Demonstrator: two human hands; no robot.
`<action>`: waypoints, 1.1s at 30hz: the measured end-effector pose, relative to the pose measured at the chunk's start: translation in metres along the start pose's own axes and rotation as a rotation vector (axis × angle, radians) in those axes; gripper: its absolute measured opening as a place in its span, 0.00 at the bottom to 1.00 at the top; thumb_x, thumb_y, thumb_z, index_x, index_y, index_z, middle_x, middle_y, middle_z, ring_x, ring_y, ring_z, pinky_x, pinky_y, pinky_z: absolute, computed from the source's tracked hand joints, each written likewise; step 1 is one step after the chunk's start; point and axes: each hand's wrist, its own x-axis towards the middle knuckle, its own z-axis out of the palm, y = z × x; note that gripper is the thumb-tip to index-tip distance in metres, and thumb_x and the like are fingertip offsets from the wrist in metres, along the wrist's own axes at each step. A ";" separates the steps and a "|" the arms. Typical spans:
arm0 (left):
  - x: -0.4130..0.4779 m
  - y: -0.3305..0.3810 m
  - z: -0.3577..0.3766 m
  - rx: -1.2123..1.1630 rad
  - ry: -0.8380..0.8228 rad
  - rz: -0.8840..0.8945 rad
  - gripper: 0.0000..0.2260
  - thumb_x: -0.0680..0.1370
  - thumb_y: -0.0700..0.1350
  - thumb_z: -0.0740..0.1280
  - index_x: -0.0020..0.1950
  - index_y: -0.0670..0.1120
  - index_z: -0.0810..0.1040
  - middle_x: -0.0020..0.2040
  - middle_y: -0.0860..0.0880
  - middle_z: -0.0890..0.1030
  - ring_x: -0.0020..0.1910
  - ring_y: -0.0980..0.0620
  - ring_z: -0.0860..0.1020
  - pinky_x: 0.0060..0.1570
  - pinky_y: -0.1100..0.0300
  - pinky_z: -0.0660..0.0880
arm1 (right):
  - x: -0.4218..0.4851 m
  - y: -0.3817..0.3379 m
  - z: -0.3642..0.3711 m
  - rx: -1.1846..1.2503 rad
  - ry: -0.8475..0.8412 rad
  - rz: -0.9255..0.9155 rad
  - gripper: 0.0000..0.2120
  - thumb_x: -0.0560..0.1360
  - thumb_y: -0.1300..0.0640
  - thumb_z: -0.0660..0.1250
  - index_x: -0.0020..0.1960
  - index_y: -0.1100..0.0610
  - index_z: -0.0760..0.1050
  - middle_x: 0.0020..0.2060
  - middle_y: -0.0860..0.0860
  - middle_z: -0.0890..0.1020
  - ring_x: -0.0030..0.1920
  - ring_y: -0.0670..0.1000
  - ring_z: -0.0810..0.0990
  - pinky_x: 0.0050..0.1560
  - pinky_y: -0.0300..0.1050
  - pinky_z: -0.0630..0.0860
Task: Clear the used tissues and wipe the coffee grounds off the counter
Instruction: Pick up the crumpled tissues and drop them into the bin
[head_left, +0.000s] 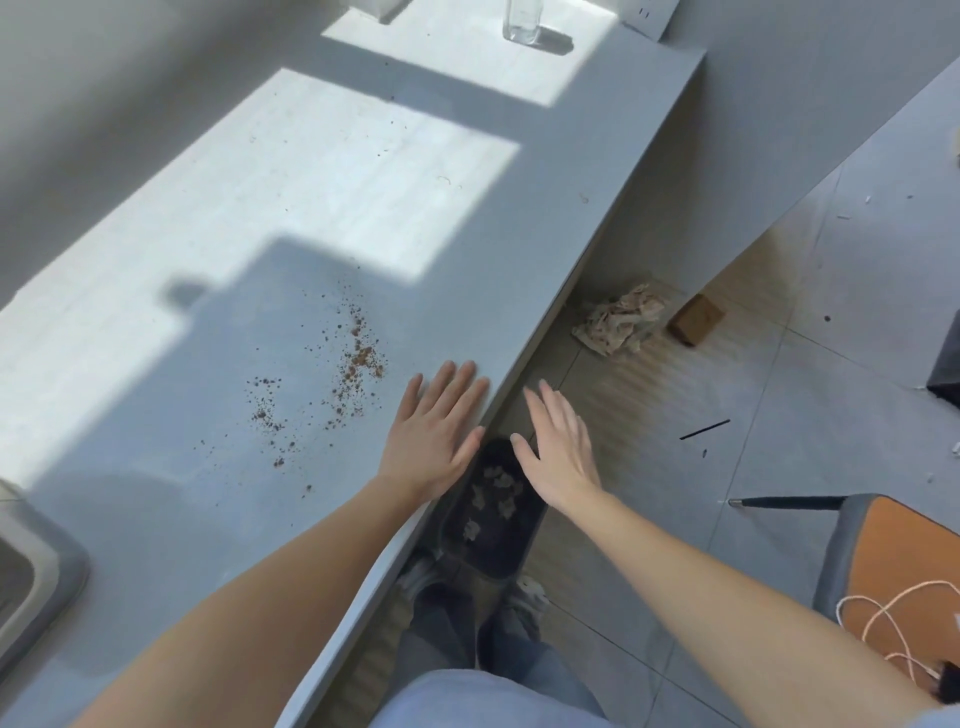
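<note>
Brown coffee grounds (353, 371) lie scattered on the grey counter (156, 415), just left of my left hand (436, 434). That hand rests flat and open near the counter's right edge, holding nothing. My right hand (558, 449) hovers open beyond the edge, above a black bin (491, 540) on the floor. Several crumpled tissue pieces (493, 493) lie inside the bin. A larger crumpled tissue (618, 319) sits on the floor under the counter's far part.
A clear glass (522, 23) stands at the counter's far end. A sink corner (36, 566) shows at the lower left. A small cardboard box (696, 318) lies on the floor. An orange chair (898, 577) with a cable stands at the right.
</note>
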 end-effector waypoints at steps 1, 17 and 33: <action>-0.001 0.001 -0.001 0.000 -0.013 -0.011 0.25 0.80 0.59 0.43 0.76 0.56 0.43 0.78 0.54 0.46 0.77 0.53 0.41 0.73 0.52 0.33 | 0.001 -0.004 -0.007 -0.003 0.028 -0.039 0.28 0.79 0.48 0.54 0.76 0.50 0.49 0.78 0.48 0.48 0.77 0.50 0.45 0.76 0.54 0.48; -0.079 -0.022 -0.063 -0.008 0.224 -0.413 0.27 0.80 0.60 0.43 0.75 0.55 0.35 0.77 0.57 0.38 0.74 0.57 0.33 0.73 0.51 0.31 | 0.027 -0.125 -0.054 -0.127 0.099 -0.646 0.28 0.80 0.46 0.51 0.76 0.46 0.43 0.78 0.46 0.45 0.77 0.47 0.41 0.74 0.49 0.36; -0.276 0.010 -0.143 0.083 0.727 -0.950 0.28 0.79 0.57 0.51 0.77 0.54 0.46 0.78 0.56 0.47 0.77 0.55 0.43 0.73 0.53 0.34 | -0.104 -0.298 -0.041 0.134 -0.080 -1.368 0.28 0.80 0.50 0.54 0.76 0.47 0.47 0.77 0.45 0.47 0.77 0.46 0.42 0.76 0.53 0.45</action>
